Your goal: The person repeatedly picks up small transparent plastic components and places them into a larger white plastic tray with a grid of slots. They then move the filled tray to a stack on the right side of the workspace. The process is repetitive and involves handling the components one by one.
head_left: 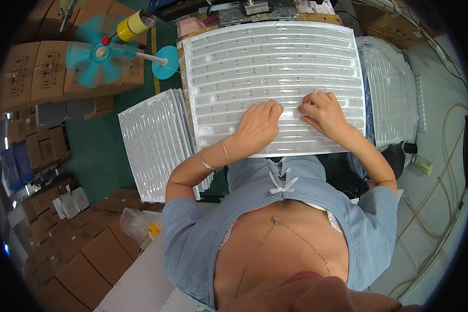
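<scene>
A wide white plastic tray (218,62) with long parallel grooves lies in front of me, and small dark marks or parts are spaced along its rows. On its near half rests my left hand (260,124), with the fingers curled in and the knuckles up. My right hand (323,113) is a short way to the right over the same rows, its thumb and fingers bent together in a pinch. Whatever either hand holds is hidden or too small to make out. Both hands touch or nearly touch the tray and are apart from each other.
Left of the tray, similar ribbed trays (151,140) lean in an overlapping stack. More trays in clear plastic wrap (390,93) stand at the right. A teal fan (100,52) spins at upper left by cardboard boxes (49,73). Beyond the tray sits a metal fixture (256,7).
</scene>
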A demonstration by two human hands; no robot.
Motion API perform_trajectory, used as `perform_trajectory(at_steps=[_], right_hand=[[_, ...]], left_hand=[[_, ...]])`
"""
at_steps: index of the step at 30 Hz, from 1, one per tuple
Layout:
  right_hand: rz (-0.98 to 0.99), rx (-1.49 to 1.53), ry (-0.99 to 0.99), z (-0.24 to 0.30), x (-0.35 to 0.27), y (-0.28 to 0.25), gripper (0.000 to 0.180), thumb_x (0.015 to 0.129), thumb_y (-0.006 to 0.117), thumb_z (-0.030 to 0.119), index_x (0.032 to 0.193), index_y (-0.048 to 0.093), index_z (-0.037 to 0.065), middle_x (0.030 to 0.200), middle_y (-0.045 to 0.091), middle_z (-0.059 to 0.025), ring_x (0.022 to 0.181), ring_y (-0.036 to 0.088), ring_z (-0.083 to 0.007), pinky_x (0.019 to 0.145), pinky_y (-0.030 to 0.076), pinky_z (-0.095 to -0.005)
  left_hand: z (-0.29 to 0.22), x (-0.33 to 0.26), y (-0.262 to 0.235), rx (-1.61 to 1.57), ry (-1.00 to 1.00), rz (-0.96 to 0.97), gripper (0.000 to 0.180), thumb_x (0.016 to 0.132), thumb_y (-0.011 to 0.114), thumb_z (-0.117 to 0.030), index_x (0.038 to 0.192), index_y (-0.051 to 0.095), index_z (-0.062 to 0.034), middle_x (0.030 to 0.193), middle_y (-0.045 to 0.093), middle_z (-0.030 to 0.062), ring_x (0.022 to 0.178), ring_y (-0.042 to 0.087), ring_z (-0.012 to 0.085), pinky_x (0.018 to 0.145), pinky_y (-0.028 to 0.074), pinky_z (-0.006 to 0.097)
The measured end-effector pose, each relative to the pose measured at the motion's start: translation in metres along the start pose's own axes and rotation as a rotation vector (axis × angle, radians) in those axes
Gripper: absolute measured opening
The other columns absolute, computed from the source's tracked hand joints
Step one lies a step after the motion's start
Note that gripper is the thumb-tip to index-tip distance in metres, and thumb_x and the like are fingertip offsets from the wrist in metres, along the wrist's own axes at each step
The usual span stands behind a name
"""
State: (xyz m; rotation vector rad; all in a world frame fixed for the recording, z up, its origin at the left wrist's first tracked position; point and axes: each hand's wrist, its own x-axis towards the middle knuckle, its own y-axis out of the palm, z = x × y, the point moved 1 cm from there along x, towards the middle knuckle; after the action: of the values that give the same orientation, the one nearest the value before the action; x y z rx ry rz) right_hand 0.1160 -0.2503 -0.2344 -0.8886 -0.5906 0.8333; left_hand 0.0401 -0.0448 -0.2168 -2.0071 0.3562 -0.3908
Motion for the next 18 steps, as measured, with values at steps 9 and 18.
perform_trajectory(at_steps=[9, 18], right_hand=[[-0.542, 0.621, 0.509, -0.058, 0.016, -0.049, 0.013, 0.089, 0.059, 0.014, 0.093, 0.054, 0.003, 0.098, 0.059, -0.0035, 0.087, 0.061, -0.0136, 0.067, 0.048, -0.0252], [-0.674, 0.868, 0.484, -0.054, 0.045, -0.067, 0.029, 0.092, 0.053, 0.019, 0.117, 0.054, 0.004, 0.108, 0.056, -0.0058, 0.096, 0.059, -0.0135, 0.067, 0.051, -0.0249]], left_hand=[[-0.004, 0.022, 0.035, 0.02, 0.228, -0.141, 0.021, 0.076, 0.053, -0.001, 0.097, 0.055, -0.0039, 0.099, 0.053, 0.0106, 0.092, 0.052, 0.0271, 0.087, 0.039, 0.041], [0.013, 0.004, 0.019, -0.034, 0.061, -0.084, 0.033, 0.079, 0.061, -0.01, 0.112, 0.059, -0.0083, 0.098, 0.059, 0.007, 0.092, 0.054, 0.0212, 0.089, 0.034, 0.04]])
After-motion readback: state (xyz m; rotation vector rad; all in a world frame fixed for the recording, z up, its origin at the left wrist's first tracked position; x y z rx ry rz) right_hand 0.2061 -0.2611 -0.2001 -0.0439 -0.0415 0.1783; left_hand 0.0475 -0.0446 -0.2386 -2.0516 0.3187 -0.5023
